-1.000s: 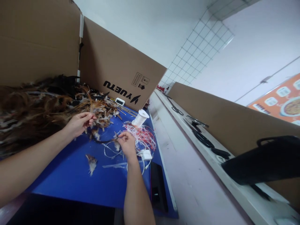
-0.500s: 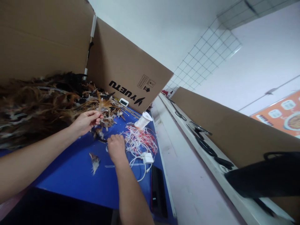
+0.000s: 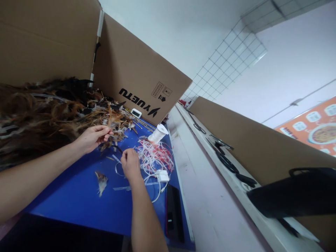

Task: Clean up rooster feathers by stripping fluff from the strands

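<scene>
My left hand (image 3: 96,137) is closed in a pinch at the near edge of the feather pile (image 3: 60,112). A light brown feather (image 3: 112,121) rises from its fingertips. My right hand (image 3: 130,162) is closed just above the blue tabletop (image 3: 78,199), left of a tangle of white and red ribbon strips (image 3: 154,153). A dark, thin piece points toward its fingers; whether they grip it I cannot tell. Clear strips lie beside this hand. One loose brown-and-white feather (image 3: 101,182) lies on the blue surface below my left hand.
A white spool (image 3: 158,133) stands behind the ribbon tangle. A white charger (image 3: 163,176) with its cable and a dark phone (image 3: 174,213) lie at the right edge. A small white display (image 3: 136,113) sits before the cardboard box wall (image 3: 141,66). Scissors (image 3: 200,128) lie on the ledge.
My right hand has turned slightly and lifted, with thumb and fingers drawn together and clear strips now showing beside it. My left hand keeps its pinch. The view has shifted slightly.
</scene>
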{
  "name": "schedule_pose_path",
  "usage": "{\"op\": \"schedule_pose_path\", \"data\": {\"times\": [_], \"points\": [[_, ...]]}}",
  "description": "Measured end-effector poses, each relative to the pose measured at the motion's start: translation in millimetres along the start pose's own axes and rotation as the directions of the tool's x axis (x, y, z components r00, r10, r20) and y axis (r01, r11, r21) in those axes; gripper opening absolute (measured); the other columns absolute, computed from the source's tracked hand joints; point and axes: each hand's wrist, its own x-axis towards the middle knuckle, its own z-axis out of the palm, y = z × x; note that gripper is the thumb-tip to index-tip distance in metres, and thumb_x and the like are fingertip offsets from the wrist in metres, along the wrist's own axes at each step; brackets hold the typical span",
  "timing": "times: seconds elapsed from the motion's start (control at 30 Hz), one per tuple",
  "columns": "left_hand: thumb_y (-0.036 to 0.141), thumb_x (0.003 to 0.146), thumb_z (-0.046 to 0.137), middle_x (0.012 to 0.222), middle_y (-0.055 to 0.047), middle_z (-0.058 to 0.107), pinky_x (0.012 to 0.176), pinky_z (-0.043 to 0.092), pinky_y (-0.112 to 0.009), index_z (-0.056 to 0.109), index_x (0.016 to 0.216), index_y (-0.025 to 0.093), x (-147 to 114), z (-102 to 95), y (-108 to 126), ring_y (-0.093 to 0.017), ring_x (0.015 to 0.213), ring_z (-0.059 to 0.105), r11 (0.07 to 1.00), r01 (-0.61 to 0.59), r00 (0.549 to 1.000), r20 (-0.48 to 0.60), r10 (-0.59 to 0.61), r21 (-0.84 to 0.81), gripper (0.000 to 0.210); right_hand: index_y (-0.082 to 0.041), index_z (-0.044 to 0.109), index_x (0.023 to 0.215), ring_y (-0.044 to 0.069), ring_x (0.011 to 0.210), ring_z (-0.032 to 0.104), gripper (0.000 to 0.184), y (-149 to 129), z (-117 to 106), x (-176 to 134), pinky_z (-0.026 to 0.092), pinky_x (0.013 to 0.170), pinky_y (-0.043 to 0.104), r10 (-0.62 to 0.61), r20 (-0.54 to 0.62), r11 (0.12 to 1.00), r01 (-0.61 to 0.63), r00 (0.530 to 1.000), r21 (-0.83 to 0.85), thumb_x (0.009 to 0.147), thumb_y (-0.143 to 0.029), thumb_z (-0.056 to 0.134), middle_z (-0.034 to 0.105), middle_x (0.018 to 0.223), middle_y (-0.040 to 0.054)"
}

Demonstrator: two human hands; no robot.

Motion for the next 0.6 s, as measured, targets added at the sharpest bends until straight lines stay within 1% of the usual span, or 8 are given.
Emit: {"op": "schedule_pose_path", "data": {"times": [0.07, 0.1, 0.17, 0.23, 0.33, 0.4, 0.5, 0.6], "points": [[0.019, 0.069, 0.076, 0.073, -0.005, 0.067, 0.045, 0.041, -0.015, 0.067, 0.073, 0.010, 0.1, -0.1, -2.6, -0.005, 0.051, 0.048, 1.000, 0.015, 1.000, -0.005, -0.015, -0.003, 0.013, -0.019, 0.055, 0.084, 0.016, 0.075, 0.059, 0.011, 1.9, -2.0, 1.5, 0.045, 0.073, 0.029, 0.138, -0.049, 0.947, -0.118, 0.989, 0.298, 0.085, -0.018, 0.044, 0.064, 0.080, 0.0034], [0.019, 0.069, 0.076, 0.073, -0.006, 0.067, 0.045, 0.041, -0.015, 0.067, 0.073, 0.009, 0.4, -0.2, -4.0, -0.005, 0.050, 0.048, 1.000, 0.025, 1.000, -0.011, -0.025, -0.005, 0.013, -0.020, 0.053, 0.083, 0.015, 0.071, 0.060, 0.009, 3.1, -2.4, 2.8, 0.046, 0.071, 0.028, 0.208, -0.053, 0.877, -0.163, 0.977, 0.451, 0.086, -0.021, 0.044, 0.065, 0.079, 0.0024], [0.017, 0.068, 0.076, 0.074, -0.007, 0.068, 0.044, 0.042, -0.016, 0.067, 0.073, 0.009, 1.2, 0.0, -6.4, -0.006, 0.050, 0.049, 0.999, 0.043, 0.999, -0.031, -0.044, -0.013, 0.014, -0.020, 0.049, 0.081, 0.012, 0.064, 0.061, 0.009, 5.8, -2.5, 5.9, 0.048, 0.066, 0.026, 0.331, -0.031, 0.676, -0.214, 0.943, 0.705, 0.086, -0.026, 0.045, 0.067, 0.077, 0.0007], [0.015, 0.067, 0.076, 0.073, -0.007, 0.068, 0.044, 0.042, -0.016, 0.066, 0.074, 0.009, 1.4, 0.7, -7.8, -0.006, 0.050, 0.048, 0.998, 0.055, 0.997, -0.050, -0.057, -0.032, 0.014, -0.021, 0.045, 0.080, 0.011, 0.058, 0.061, 0.011, 8.7, -2.7, 8.8, 0.047, 0.059, 0.023, 0.435, 0.019, 0.460, -0.240, 0.900, 0.855, 0.084, -0.030, 0.048, 0.067, 0.074, -0.0007], [0.014, 0.068, 0.076, 0.072, -0.007, 0.067, 0.042, 0.040, -0.015, 0.065, 0.073, 0.009, -0.1, 2.7, -8.1, -0.005, 0.049, 0.047, 0.996, 0.069, 0.996, -0.054, -0.072, -0.063, 0.013, -0.021, 0.045, 0.080, 0.009, 0.049, 0.057, 0.015, 11.8, -4.5, 11.5, 0.042, 0.047, 0.019, 0.554, 0.109, 0.196, -0.257, 0.825, 0.947, 0.080, -0.033, 0.053, 0.065, 0.066, -0.0040], [0.014, 0.067, 0.076, 0.072, -0.007, 0.066, 0.041, 0.039, -0.014, 0.064, 0.072, 0.009, -2.0, 4.2, -7.9, -0.005, 0.048, 0.046, 0.994, 0.075, 0.996, -0.036, -0.078, -0.079, 0.013, -0.020, 0.045, 0.081, 0.008, 0.046, 0.054, 0.017, 12.4, -6.7, 12.3, 0.042, 0.046, 0.018, 0.584, 0.146, 0.075, -0.233, 0.798, 0.970, 0.076, -0.031, 0.057, 0.062, 0.061, -0.0061], [0.013, 0.068, 0.074, 0.070, -0.005, 0.064, 0.040, 0.039, -0.014, 0.063, 0.072, 0.010, -5.3, 6.8, -7.3, -0.005, 0.048, 0.046, 0.988, 0.108, 0.994, 0.016, -0.106, -0.109, 0.012, -0.021, 0.046, 0.084, 0.008, 0.046, 0.053, 0.020, 11.1, -10.1, 12.8, 0.043, 0.048, 0.019, 0.593, 0.177, -0.031, -0.198, 0.785, 0.980, 0.072, -0.027, 0.061, 0.060, 0.057, -0.0070], [0.011, 0.067, 0.073, 0.069, -0.005, 0.062, 0.038, 0.039, -0.014, 0.063, 0.071, 0.010, -9.0, 10.7, -6.0, -0.005, 0.047, 0.045, 0.982, 0.128, 0.991, 0.045, -0.123, -0.136, 0.011, -0.023, 0.044, 0.089, 0.008, 0.049, 0.054, 0.025, 8.8, -13.3, 12.9, 0.043, 0.048, 0.020, 0.602, 0.210, -0.073, -0.209, 0.770, 0.975, 0.070, -0.025, 0.061, 0.061, 0.061, -0.0067]]}}
